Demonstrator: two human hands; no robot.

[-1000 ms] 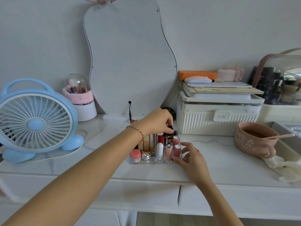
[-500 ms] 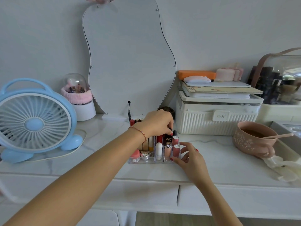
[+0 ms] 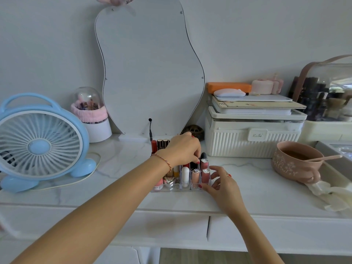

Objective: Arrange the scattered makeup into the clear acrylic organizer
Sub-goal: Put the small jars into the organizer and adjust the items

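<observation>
Organizer [image 3: 172,188] sits mid-desk, in front of the mirror [image 3: 148,69], nearly full w/ upright tubes [image 3: 195,175]. Prob light, hard, slick plastic; tall and narrow, so tippy — take by the cap, lower straight. Left hand [image 3: 182,149] over back rows, fingers curled down onto a dark tube [image 3: 194,165]; can't tell if actually gripped. Right hand [image 3: 222,184] half open, holds nothing, fingertips on organizer's right end, steadying it. Fan [image 3: 38,141] far left, cup [image 3: 297,161] right.

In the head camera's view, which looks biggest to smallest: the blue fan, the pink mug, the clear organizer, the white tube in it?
1. Blue fan
2. Clear organizer and pink mug, too alike to rank
3. White tube
</observation>
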